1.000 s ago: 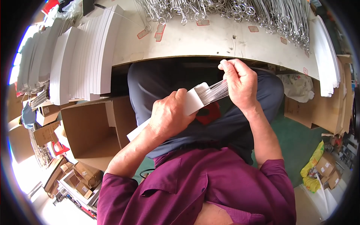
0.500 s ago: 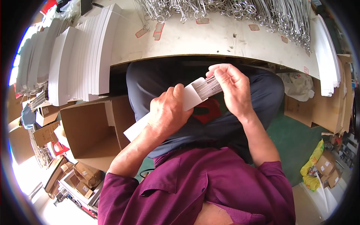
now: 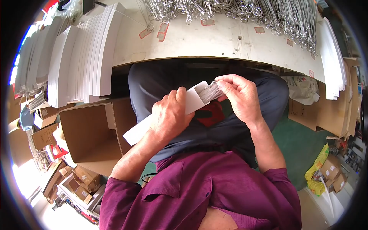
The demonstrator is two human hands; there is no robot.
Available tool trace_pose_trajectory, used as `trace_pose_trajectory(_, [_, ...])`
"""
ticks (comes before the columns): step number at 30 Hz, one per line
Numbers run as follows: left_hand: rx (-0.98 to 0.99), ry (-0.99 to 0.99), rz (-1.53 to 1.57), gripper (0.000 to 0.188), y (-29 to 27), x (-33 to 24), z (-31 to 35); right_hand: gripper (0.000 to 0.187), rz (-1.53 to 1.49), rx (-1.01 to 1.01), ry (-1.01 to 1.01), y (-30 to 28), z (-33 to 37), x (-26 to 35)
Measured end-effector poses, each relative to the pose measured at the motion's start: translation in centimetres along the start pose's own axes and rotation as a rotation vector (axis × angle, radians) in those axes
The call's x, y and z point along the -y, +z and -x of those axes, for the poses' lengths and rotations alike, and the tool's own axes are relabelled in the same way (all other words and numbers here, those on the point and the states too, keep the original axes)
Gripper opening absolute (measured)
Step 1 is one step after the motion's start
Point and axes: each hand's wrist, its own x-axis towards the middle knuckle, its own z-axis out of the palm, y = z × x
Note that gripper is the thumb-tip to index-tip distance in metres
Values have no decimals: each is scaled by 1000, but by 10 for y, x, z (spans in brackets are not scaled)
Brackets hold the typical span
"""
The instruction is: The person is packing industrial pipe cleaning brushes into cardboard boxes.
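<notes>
My left hand (image 3: 169,115) is wrapped round a long, narrow white carton (image 3: 196,100) held slanting over my lap. From the carton's open upper end sticks a bundle of thin metal rods (image 3: 210,94) with a ribbed look. The thumb and fingers of my right hand (image 3: 240,94) pinch the outer end of this bundle. The rods' far ends are hidden inside the carton.
Many metal wire pieces with ring ends (image 3: 245,11) lie along the back of the table (image 3: 184,40). White flat cartons (image 3: 82,63) stand in a row at the left, above an open brown box (image 3: 92,132). More white cartons (image 3: 332,57) are at the right.
My right hand has come slightly nearer to me, and its fingertips have closed in on the end of the rods. The carton has shifted slightly down and left.
</notes>
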Motion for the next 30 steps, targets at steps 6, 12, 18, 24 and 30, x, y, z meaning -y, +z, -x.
trace_pose_trajectory(6, [1, -4, -7, 54, 1, -1, 1, 17, 126, -22, 47, 6, 1, 5])
trace_pose_trajectory(12, [5, -13, 33, 52, 1, 0, 0, 11, 132, -88, -140, 23, 4, -14])
trace_pose_trajectory(18, [9, -72, 111, 55, 1, 2, -1, 21, 426, -58, -461, 37, 9, -20])
trace_pose_trajectory(24, [-16, -54, 181, 68, -5, 2, -3, 28, 476, 27, -464, 25, 18, -12])
trace_pose_trajectory(30, [9, -60, 240, 70, -8, -1, -3, 23, 376, 118, -370, 22, 23, -13])
